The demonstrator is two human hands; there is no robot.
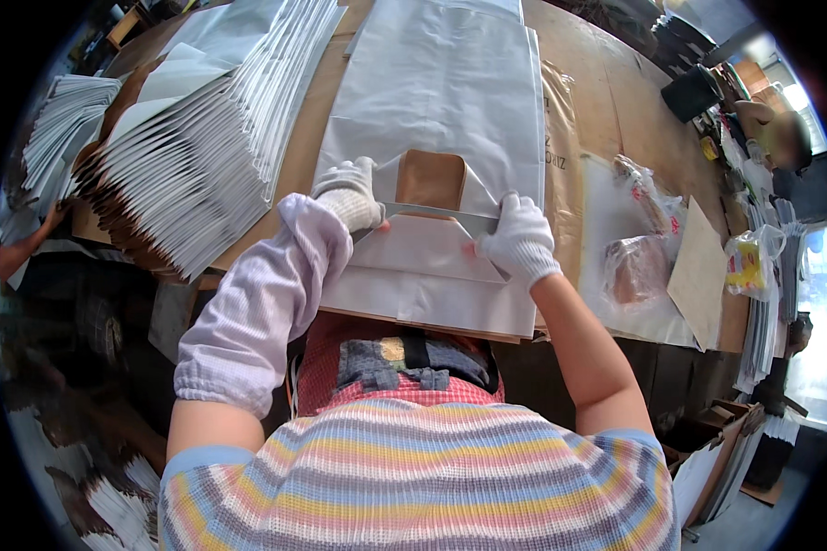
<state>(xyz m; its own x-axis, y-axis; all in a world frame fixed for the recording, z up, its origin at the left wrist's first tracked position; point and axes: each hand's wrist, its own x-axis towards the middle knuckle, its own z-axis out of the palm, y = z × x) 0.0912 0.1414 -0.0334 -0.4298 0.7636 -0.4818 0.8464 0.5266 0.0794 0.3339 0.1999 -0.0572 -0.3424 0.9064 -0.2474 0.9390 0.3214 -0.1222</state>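
A white paper sack (pixel 432 286) lies in front of me on top of other white sacks (pixel 432 92), its near end folded up into a flap. Behind the flap shows a brown paper inner panel (pixel 431 179) with rounded corners. A thin grey strip (pixel 437 212) runs along the fold between my hands. My left hand (pixel 349 195), in a white knit glove with bare fingertips, is closed on the strip's left end. The right end is gripped by my right hand (pixel 521 239), gloved the same way. Where strip and paper meet under my fingers is hidden.
To the left stands a fanned stack of white sacks (pixel 202 138) with brown edges. On the right, clear plastic-wrapped bundles (pixel 636 266) lie beside a pale sheet (pixel 698 274). A person's arm (pixel 32 246) reaches in at the far left; another person (pixel 772 133) is at the far right.
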